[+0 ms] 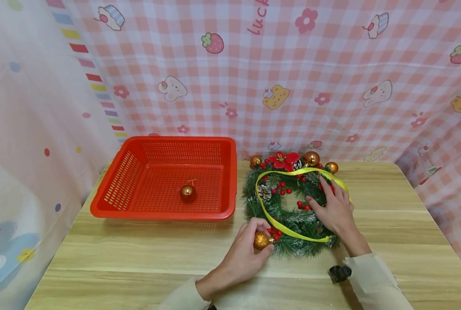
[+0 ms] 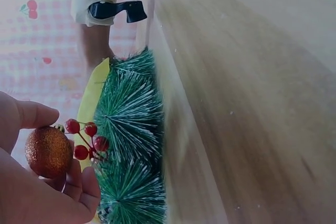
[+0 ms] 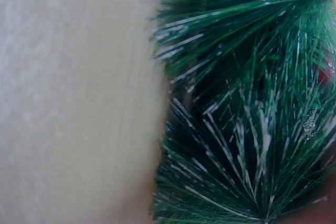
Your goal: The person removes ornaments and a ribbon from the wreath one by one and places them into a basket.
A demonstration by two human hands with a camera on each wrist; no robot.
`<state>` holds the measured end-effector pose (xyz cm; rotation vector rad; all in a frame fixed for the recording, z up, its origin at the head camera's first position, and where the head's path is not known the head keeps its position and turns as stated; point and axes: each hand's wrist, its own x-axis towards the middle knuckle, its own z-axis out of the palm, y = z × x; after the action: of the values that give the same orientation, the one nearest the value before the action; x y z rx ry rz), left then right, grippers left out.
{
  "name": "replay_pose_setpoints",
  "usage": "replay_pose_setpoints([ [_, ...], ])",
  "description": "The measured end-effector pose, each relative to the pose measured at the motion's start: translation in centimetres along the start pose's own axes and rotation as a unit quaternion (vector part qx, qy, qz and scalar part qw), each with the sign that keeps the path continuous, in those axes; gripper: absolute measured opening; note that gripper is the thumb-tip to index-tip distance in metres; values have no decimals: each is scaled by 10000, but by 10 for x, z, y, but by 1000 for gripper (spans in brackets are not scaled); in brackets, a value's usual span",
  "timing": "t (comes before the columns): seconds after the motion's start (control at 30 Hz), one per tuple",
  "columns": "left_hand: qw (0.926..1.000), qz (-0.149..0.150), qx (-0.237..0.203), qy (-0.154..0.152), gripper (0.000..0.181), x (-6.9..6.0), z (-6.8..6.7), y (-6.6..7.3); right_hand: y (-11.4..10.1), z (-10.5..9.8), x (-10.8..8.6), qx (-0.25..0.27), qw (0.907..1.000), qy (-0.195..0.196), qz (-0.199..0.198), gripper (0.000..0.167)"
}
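A green wreath with red berries, pine cones and a red flower lies on the table, a yellow ribbon looped over it. At its near left edge my left hand holds a glittery gold bauble between thumb and fingers. In the left wrist view the same bauble sits beside a sprig of red berries. My right hand rests on the wreath's right side, fingers spread over the greenery and ribbon. Only green needles fill much of the right wrist view.
Left of the wreath stands a red plastic basket with one shiny gold bauble inside. More baubles, including a shiny one, sit along the wreath's far edge. A checked cloth hangs behind the wooden table.
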<state>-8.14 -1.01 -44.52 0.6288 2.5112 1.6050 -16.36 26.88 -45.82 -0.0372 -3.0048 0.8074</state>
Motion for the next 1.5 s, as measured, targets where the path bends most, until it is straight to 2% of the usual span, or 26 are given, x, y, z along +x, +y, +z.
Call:
replay_pose_setpoints([
  [0.17, 9999, 107, 36, -33, 39, 1, 1, 2, 0, 1, 0, 21, 10000, 18, -15, 82],
  [0.57, 9997, 123, -133, -133, 38, 3, -4, 5, 0, 0, -1, 19, 10000, 7, -3, 82],
  [0.97, 9979, 245, -338, -503, 37, 7, -14, 12, 0, 1, 0, -11, 10000, -20, 26, 82],
  [1.2, 9982, 335, -461, -205, 37, 12, -32, 17, 0, 0, 0, -10, 10000, -46, 31, 82],
  [1.4, 9984, 191, -528, 83, 37, 16, -53, 21, 0, 0, 0, -8, 10000, -52, 45, 82],
  [1.5, 9979, 201, -555, 257, 37, 20, -64, 19, -1, 0, 0, 2, 10000, -50, 41, 82],
])
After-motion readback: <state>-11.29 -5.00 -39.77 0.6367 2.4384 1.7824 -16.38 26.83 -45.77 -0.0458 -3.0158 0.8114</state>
